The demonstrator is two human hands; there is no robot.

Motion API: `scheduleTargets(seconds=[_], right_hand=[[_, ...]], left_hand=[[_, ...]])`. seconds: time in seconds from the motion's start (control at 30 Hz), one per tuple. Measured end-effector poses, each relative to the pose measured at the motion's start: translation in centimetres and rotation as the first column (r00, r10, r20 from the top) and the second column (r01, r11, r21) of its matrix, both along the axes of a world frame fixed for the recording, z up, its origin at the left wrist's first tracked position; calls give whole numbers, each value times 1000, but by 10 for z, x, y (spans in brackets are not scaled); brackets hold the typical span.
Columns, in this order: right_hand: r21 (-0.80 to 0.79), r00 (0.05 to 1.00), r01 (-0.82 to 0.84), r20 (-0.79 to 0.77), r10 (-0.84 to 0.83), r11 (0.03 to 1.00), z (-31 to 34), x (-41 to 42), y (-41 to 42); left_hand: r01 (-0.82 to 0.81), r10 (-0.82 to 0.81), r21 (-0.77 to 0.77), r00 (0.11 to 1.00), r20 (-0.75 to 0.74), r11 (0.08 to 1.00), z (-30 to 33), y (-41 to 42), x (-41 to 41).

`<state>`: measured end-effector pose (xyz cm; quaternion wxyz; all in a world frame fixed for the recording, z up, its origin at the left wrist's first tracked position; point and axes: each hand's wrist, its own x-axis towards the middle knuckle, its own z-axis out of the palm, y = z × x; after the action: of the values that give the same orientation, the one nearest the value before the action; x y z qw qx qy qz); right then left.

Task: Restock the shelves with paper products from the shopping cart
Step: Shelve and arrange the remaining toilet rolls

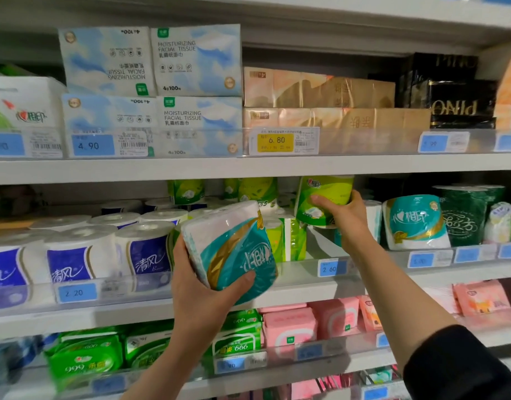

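Observation:
My left hand [203, 287] grips a teal-and-white wrapped toilet roll [234, 249] from below, tilted, in front of the middle shelf [300, 280]. My right hand [345, 212] reaches into that shelf and holds a green-wrapped roll [325, 194] raised above other green rolls [288, 238]. A matching teal roll [414, 222] stands on the shelf to the right of my right hand. The shopping cart is out of view.
Blue-labelled white rolls [75, 255] fill the middle shelf's left. Facial tissue packs [150, 85] and beige packs [320, 102] sit on the upper shelf. Green [84, 359] and pink packs [291, 324] lie on the lower shelf. A dark green pack [462, 215] stands at right.

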<state>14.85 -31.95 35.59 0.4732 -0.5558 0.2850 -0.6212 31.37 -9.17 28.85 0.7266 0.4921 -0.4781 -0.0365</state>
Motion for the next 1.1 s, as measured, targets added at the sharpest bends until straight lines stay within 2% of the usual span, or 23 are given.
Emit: scheduleTargets(seconds=[0.17,0.43,0.73,0.87,1.0,1.1], right_hand=[[-61,971,226,-67,-230,972,-4,4,13],[-88,988,154,-2,-154,984,-14,8,61],[-16,957,275,106,-271,961,-16,27,103],[-49,933,357,61,-353,933,-19,31,116],[-93,909,416,37,-415,905,-22,34,132],[-129,918,397,51,-394,909,-27,39,147]], left_hand=[[-12,12,-25,1000,-6,1000,-1,5,10],[-2,-4,-63,995,-100,998,2,18,14],[-76,65,-88,991,-120,993,-4,55,44],[-133,121,-94,985,-121,987,-7,64,61],[-125,114,-69,983,-144,990,-10,65,75],[-150,143,-47,981,-131,988,-14,65,80]])
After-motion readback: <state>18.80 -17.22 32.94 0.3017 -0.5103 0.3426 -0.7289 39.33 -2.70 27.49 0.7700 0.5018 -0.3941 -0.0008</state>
